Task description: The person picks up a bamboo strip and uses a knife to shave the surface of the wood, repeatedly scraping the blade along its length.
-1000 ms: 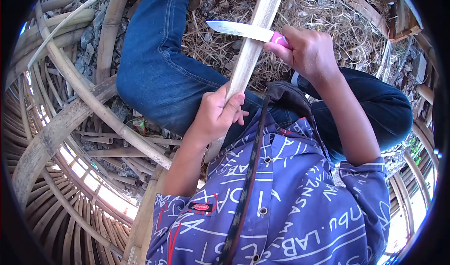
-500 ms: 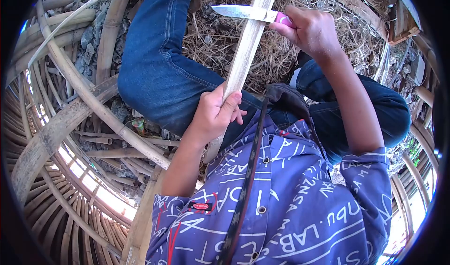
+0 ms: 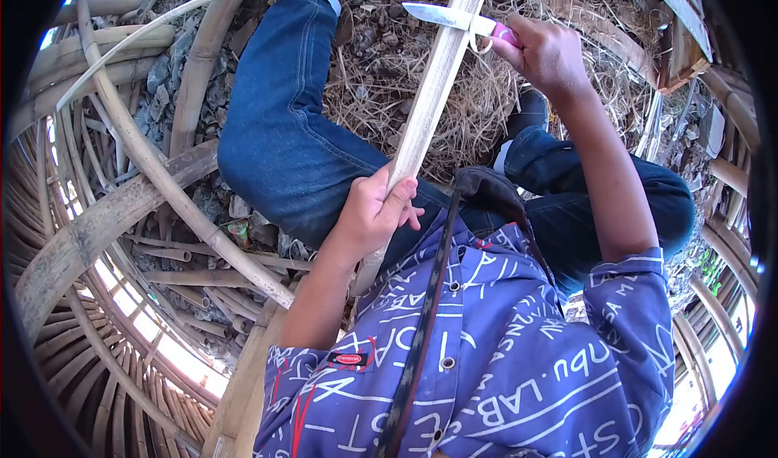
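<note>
My left hand [image 3: 379,213] is wrapped round the lower part of a long split bamboo strip [image 3: 433,93], which slants up and away between my legs. In my right hand [image 3: 551,57] is a knife [image 3: 444,16] with a pink handle, most of it hidden by my fingers. Its blade lies across the upper part of the strip, tip toward the left. A thin curled shaving [image 3: 480,46] hangs at the strip's right edge, just under the blade. The strip's bottom end rests near my lap, partly behind my left hand.
Bamboo poles [image 3: 154,170] and a curved thin strip [image 3: 174,12] lie on the left. Dry shavings [image 3: 462,130] cover the ground between my legs. A wooden crate [image 3: 681,33] stands at the upper right. A dark strap [image 3: 421,328] runs down my shirt.
The knife and my right hand have shifted slightly right in view, and a curled shaving now shows at the blade. My left hand keeps its grip on the strip. The view has tilted a little.
</note>
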{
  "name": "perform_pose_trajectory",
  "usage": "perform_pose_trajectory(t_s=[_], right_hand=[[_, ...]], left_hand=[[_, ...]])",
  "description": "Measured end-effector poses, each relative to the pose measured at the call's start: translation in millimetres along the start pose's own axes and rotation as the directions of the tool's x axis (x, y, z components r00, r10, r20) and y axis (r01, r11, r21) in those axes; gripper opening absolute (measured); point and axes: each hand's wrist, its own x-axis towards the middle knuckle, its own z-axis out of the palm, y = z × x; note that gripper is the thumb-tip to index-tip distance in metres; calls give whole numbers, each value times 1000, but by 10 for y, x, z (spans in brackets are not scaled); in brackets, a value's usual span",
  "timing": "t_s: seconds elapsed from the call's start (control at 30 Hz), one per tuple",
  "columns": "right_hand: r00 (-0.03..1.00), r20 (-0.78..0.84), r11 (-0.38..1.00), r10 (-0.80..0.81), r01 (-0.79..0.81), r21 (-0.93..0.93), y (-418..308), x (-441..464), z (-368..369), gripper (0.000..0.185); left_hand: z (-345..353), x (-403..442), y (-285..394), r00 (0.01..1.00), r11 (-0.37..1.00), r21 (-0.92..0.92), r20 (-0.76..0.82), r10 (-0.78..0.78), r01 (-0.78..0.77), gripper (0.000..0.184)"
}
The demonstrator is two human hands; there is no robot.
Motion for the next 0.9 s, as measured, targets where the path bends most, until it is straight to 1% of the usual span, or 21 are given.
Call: perform_pose_trajectory(t_s=[0.03, 0.07, 0.1, 0.13, 0.17, 0.2, 0.23, 0.3, 0.33, 0.37, 0.4, 0.47, 0.53, 0.57, 0.67, 0.77, 0.8, 0.83, 0.87, 0.9], right_hand=[[1000, 11, 1000, -1, 2, -3, 16, -5, -3, 48], [974, 25, 974, 225, -225, 13, 105, 0, 80, 46], [941, -15, 936, 338, -337, -105, 317, 64, 48, 46], [956, -3, 949, 293, -291, -122, 481, 113, -79, 47], [969, 8, 960, 246, -243, -136, 584, 158, -167, 47], [973, -8, 955, 230, -227, -191, 604, 185, -196, 47], [975, -15, 955, 223, -221, -198, 599, 203, -219, 47], [972, -11, 966, 234, -233, -112, 570, 203, -226, 47], [980, -62, 973, 186, -193, -130, 557, 201, -201, 46], [984, -67, 977, 163, -170, -129, 581, 199, -197, 45], [988, -55, 977, 146, -153, -148, 600, 198, -201, 45], [990, -44, 975, 135, -140, -170, 615, 208, -228, 45], [997, -37, 981, 66, -72, -180, 643, 210, -291, 45], [997, -38, 980, 68, -74, -186, 676, 187, -309, 45], [999, -42, 985, -25, 18, -172, 727, 179, -376, 44], [999, -34, 992, -3, -1, -126, 731, 110, -427, 43], [999, -29, 994, 42, -45, -101, 712, 52, -400, 44], [992, -73, 992, 100, -105, -63, 630, 5, -363, 46], [968, -8, 968, 251, -251, -1, 496, -36, -374, 47], [917, 67, 917, 392, -396, 51, 316, -78, -398, 48]], left_hand=[[-2, -17, -21, 1000, 1000, 1, -1, 8, -8, 28], [-6, -34, -48, 1000, 1000, -13, 12, -10, 10, 27], [5, -63, -57, 999, 999, -29, 24, -28, 29, 27], [19, -120, -38, 999, 999, 20, 22, -34, 33, 26], [14, -143, -22, 1000, 999, 25, 19, -25, 24, 26], [10, -145, -15, 999, 999, -19, 11, -34, 34, 26], [18, -143, -24, 999, 997, -68, 7, -43, 43, 26], [19, -126, -50, 1000, 997, -74, 6, -31, 31, 25], [-2, -137, -43, 999, 996, -77, 16, -42, 43, 25], [-21, -150, -35, 998, 995, -79, 21, -59, 60, 24], [-38, -166, -35, 998, 995, -76, 16, -59, 60, 24], [-59, -182, -47, 997, 993, -103, 57, -50, 56, 24], [-71, -203, -51, 996, 992, -107, 63, -61, 68, 24], [-84, -221, -51, 995, 991, -110, 61, -73, 80, 24], [-147, -263, -82, 991, 986, -138, 107, -82, 97, 23], [-170, -265, -107, 988, 983, -154, 129, -85, 105, 24], [-174, -256, -121, 987, 983, -154, 141, -77, 99, 26], [-175, -241, -125, 987, 984, -152, 142, -75, 97, 26], [-170, -228, -130, 987, 984, -148, 140, -79, 100, 25], [-165, -217, -129, 987, 984, -144, 138, -83, 103, 24]])
